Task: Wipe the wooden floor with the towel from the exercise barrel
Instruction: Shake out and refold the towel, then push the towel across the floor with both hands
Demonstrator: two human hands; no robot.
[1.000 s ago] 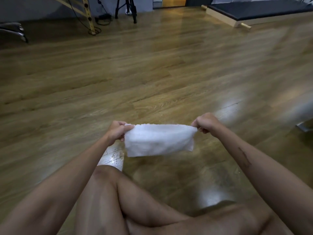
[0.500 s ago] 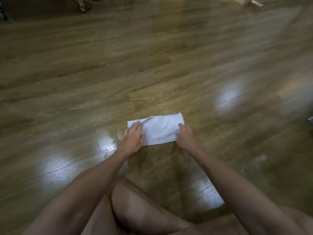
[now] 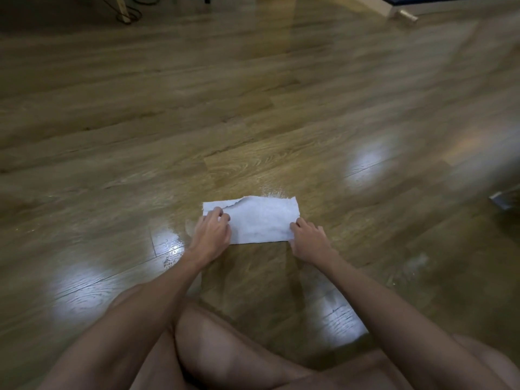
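Note:
A small white towel (image 3: 263, 219) lies folded flat on the glossy wooden floor (image 3: 253, 108) just in front of my knees. My left hand (image 3: 211, 235) rests on the towel's left end with the fingers bent and pressing down on it. My right hand (image 3: 309, 240) presses on the towel's near right corner, fingers curled on the cloth. A folded flap shows along the towel's far left edge. A wet streak glistens on the floor just beyond the towel.
My bare knees and legs (image 3: 225, 347) fill the bottom of the view. A wooden frame leg with cables (image 3: 123, 12) stands far left. A dark padded platform with a wooden edge (image 3: 405, 9) is at the far right. A grey metal foot (image 3: 503, 201) pokes in at right.
One second ago I held the towel stretched in the air between both hands. It then came down flat on the floor, and both hands now press on its ends.

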